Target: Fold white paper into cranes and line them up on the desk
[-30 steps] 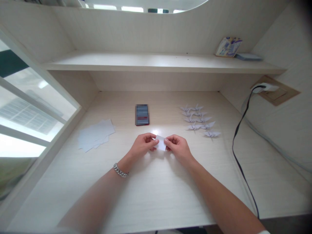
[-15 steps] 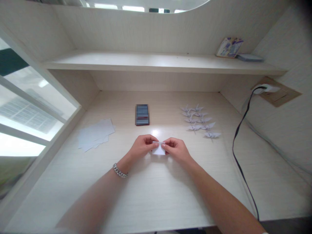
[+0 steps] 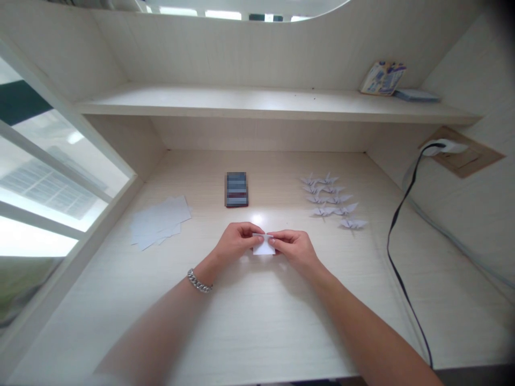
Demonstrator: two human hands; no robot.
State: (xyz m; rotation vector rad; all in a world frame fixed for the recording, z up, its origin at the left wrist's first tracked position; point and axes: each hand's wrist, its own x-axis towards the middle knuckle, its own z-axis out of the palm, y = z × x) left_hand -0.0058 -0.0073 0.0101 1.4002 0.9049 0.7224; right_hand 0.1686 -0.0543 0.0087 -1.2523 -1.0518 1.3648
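A small piece of folded white paper is held between the two hands, at the middle of the pale surface, on its near side. Its visible face is close to square, so a long axis cannot be told; the straight near edge runs left to right, and the short sides run near to far. The left hand has its grip clamped on the paper's far left corner, thumb on top; the right hand has its grip clamped on the far right part, the thumbs a little apart.

Beyond the hands lies a dark rectangular object, longer from near to far, with a reddish near edge; its face is blurred into blocks and unreadable. On the shelf, at the far right, a packet with blue, yellow and white print leans back, its lettering too small to read, beside a flat bluish item.

To the right lie nine paper cranes, crisp and pointed, in a staggered double line. To the left, thin, smooth white sheets overlap in a loose fan. A silver chain-link bracelet circles the left wrist.
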